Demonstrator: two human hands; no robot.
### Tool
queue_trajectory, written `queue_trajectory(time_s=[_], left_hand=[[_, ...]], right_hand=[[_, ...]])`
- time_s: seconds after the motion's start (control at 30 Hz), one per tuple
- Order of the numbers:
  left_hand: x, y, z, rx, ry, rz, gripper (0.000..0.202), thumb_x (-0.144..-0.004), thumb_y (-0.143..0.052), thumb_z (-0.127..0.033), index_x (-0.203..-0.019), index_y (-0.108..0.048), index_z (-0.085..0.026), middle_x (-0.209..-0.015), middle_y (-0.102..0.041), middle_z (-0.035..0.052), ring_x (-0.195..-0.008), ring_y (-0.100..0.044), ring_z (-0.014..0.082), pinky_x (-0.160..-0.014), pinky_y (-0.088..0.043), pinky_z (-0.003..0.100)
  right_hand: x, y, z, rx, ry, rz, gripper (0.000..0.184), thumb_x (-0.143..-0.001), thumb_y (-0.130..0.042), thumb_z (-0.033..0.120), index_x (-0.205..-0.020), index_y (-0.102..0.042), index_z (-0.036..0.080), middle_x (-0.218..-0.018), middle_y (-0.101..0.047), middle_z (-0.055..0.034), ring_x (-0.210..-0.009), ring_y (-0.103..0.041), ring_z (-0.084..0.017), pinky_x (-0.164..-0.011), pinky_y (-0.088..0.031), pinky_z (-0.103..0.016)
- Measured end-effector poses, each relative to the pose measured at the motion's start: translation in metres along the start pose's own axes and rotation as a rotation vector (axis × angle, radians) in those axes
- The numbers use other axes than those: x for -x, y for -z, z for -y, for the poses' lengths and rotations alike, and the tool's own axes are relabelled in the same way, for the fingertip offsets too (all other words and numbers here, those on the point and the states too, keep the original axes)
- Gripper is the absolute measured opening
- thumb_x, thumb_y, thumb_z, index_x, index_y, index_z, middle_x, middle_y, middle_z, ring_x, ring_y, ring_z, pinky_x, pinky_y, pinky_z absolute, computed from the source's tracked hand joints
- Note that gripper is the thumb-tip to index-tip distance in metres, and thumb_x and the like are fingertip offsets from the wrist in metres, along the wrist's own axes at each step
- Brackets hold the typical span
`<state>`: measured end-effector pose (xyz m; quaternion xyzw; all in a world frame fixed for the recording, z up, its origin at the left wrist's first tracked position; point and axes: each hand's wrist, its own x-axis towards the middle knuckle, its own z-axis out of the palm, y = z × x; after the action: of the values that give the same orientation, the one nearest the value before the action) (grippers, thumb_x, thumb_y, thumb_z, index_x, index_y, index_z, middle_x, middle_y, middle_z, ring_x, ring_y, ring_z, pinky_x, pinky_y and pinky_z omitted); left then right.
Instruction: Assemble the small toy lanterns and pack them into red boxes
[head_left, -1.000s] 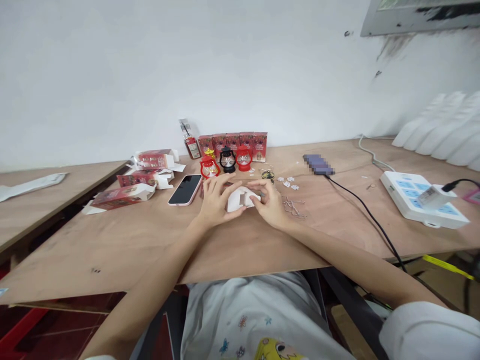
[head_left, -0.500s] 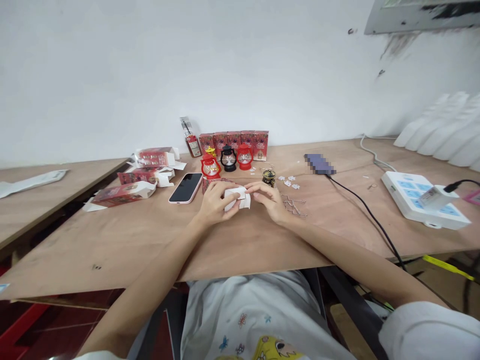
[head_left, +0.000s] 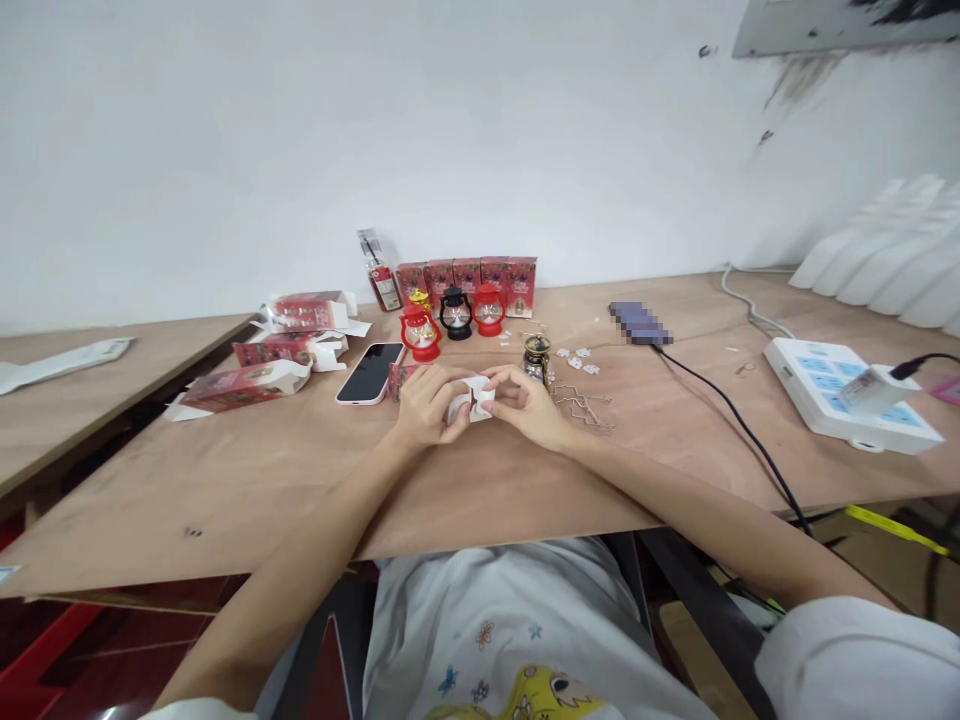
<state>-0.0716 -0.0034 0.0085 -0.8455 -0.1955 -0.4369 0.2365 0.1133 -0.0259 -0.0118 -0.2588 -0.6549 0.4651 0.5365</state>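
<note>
While the person sits close against the wooden table (head_left: 480, 510), printed shirt (head_left: 495, 620) just under its near edge, both hands work together above the bare front part of the top. The left hand (head_left: 429, 405) grips a white folded card (head_left: 482, 402) from one side, thumb pressed on it; the right hand (head_left: 532, 408) pinches its other side between thumb and fingers. So the card sits between the two hands, its flaps upright. A red printed piece (head_left: 401, 380) peeks out beside the left knuckles; I can't tell whether it joins the card.

Just beyond the right hand lie thin bent wires (head_left: 581, 408), with a black-and-gold lantern (head_left: 537, 358) standing near its fingers and small white pieces (head_left: 577, 356) scattered past that. Over to the left, a phone (head_left: 371, 374) lies flat, near some opened red boxes (head_left: 247, 388). Farther back stand two red lanterns (head_left: 420, 333), a black lantern (head_left: 456, 315) and a gold one, with a row of upright red boxes (head_left: 521, 288) behind them by the pale wall (head_left: 450, 120).
</note>
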Motion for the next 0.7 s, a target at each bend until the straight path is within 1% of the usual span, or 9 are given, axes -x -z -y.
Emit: queue_trajectory(time_s=[0.17,0.27,0.47,0.6,0.7], left_hand=[[-0.0053,0.0024,-0.004,0.033,-0.09,-0.07,0.011,-0.079,-0.047,-0.024,-0.089,-0.05,-0.019,-0.09,-0.069,0.0105,-0.077,-0.064,0.0201,-0.063,-0.045,0.033],[-0.0064,0.0029,-0.0055,0.032,-0.107,-0.049,0.012,-0.08,-0.046,-0.025,-0.089,-0.05,-0.019,-0.09,-0.07,0.0096,-0.077,-0.064,0.0201,-0.064,-0.045,0.033],[-0.0044,0.0028,-0.0049,-0.016,-0.137,-0.015,0.012,-0.081,-0.046,-0.029,-0.088,-0.05,-0.02,-0.089,-0.07,0.0088,-0.074,-0.063,0.0201,-0.064,-0.044,0.033],[-0.0038,0.0027,-0.0044,-0.026,-0.122,-0.021,0.012,-0.081,-0.045,-0.03,-0.087,-0.049,-0.021,-0.089,-0.07,0.0086,-0.076,-0.063,0.0198,-0.065,-0.044,0.033],[-0.0047,0.0029,-0.0051,-0.042,-0.155,-0.028,0.014,-0.082,-0.047,-0.03,-0.09,-0.05,-0.02,-0.088,-0.069,0.0089,-0.075,-0.062,0.0201,-0.064,-0.043,0.033]], right_hand=[[0.0007,-0.0017,0.0006,-0.025,-0.04,-0.028,0.037,-0.067,-0.074,0.039,-0.089,-0.048,0.023,-0.114,-0.058,-0.0043,-0.09,-0.066,-0.014,-0.082,-0.057,-0.034],[0.0011,-0.002,-0.001,-0.028,-0.059,-0.032,0.04,-0.066,-0.075,0.039,-0.091,-0.047,0.024,-0.111,-0.06,-0.0035,-0.085,-0.066,-0.013,-0.078,-0.058,-0.033],[0.0012,-0.0024,-0.0026,-0.03,-0.076,-0.052,0.044,-0.063,-0.078,0.036,-0.093,-0.049,0.024,-0.097,-0.062,-0.0002,-0.082,-0.065,-0.013,-0.076,-0.058,-0.031],[0.0009,-0.0024,-0.0015,-0.027,-0.062,-0.035,0.041,-0.065,-0.076,0.036,-0.095,-0.051,0.024,-0.101,-0.061,-0.0009,-0.084,-0.065,-0.014,-0.077,-0.058,-0.032],[0.0013,-0.0033,-0.0013,-0.022,-0.069,-0.042,0.04,-0.065,-0.076,0.036,-0.094,-0.051,0.024,-0.099,-0.061,-0.001,-0.083,-0.065,-0.014,-0.076,-0.057,-0.032]])
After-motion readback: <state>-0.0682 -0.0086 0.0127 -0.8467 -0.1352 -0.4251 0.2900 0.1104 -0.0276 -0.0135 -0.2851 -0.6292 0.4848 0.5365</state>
